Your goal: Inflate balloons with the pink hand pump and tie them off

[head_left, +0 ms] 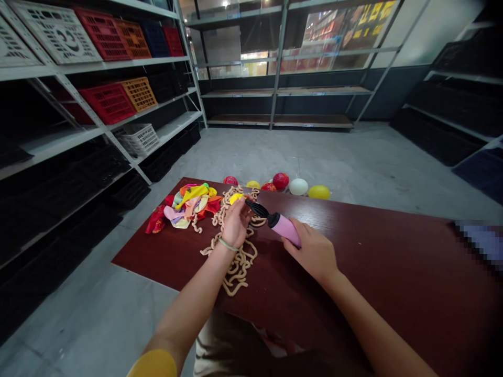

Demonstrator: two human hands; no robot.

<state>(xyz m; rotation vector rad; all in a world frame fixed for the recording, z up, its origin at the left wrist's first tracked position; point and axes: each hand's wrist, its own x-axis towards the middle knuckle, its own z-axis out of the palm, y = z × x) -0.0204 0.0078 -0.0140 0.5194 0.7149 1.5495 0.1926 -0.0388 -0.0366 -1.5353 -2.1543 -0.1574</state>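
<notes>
My right hand (pixel 314 251) is wrapped round the pink body of a hand balloon pump (pixel 286 229), held at a slant over the table. The pump's black nozzle end points left towards my left hand (pixel 234 222). There, my left fingers pinch a small yellow balloon (pixel 237 198) at the nozzle tip; the exact join is hidden behind the fingers. Beneath and around that hand lie many tan, curly rope-like strands (pixel 238 269). Left of them is a heap of limp, colourful balloons (pixel 192 201).
The dark red-brown table (pixel 373 251) stretches to the right, with a pixelated item (pixel 481 241) at its edge. Inflated balloons (pixel 298 187) lie on the floor beyond it. Shelving with plastic crates (pixel 106 102) stands at the left, and a metal rack (pixel 275 94) at the back.
</notes>
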